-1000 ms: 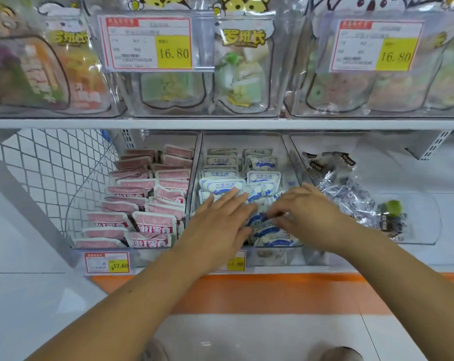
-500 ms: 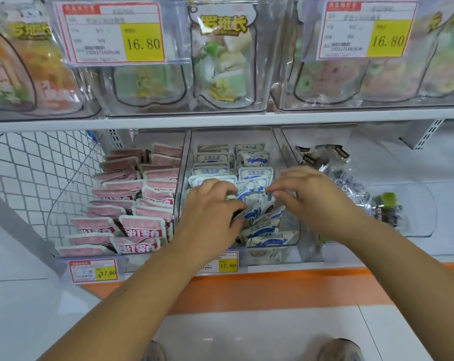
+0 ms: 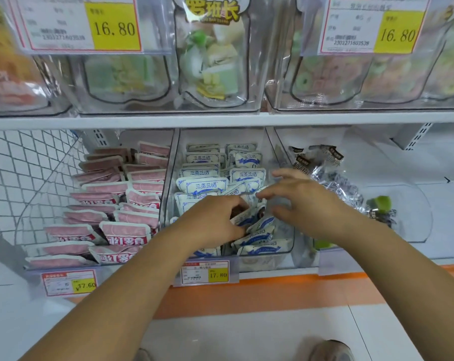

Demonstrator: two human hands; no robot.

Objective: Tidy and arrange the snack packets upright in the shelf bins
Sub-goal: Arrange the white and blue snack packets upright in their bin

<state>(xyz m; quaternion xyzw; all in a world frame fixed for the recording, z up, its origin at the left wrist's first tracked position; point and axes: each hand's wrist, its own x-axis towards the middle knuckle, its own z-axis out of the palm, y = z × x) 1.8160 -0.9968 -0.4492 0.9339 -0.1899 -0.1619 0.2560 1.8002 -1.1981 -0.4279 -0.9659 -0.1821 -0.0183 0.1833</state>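
Observation:
The middle clear bin (image 3: 282, 230) on the lower shelf holds several blue-and-white snack packets (image 3: 202, 186). The back rows stand upright, while the front ones (image 3: 262, 247) lean and overlap. My left hand (image 3: 215, 220) reaches into the bin's middle, and its fingers curl round a leaning blue-and-white packet (image 3: 248, 216). My right hand (image 3: 306, 204) hovers just right of it with fingers spread. Its fingertips touch the tops of the packets near the bin's right wall. Both hands hide the packets beneath them.
A left bin holds pink packets (image 3: 121, 204) in two upright rows. A right bin holds loose dark wrapped sweets (image 3: 332, 178) and a green piece (image 3: 381, 203). Clear bins of bagged sweets (image 3: 212, 61) sit overhead on the upper shelf (image 3: 142, 122). A wire mesh panel (image 3: 25, 173) closes the left side.
Both hands moved deeper into the middle bin, from the front packets toward the middle rows. My left hand's fingers went from lying flat to curling round a packet. My right hand's fingers spread apart.

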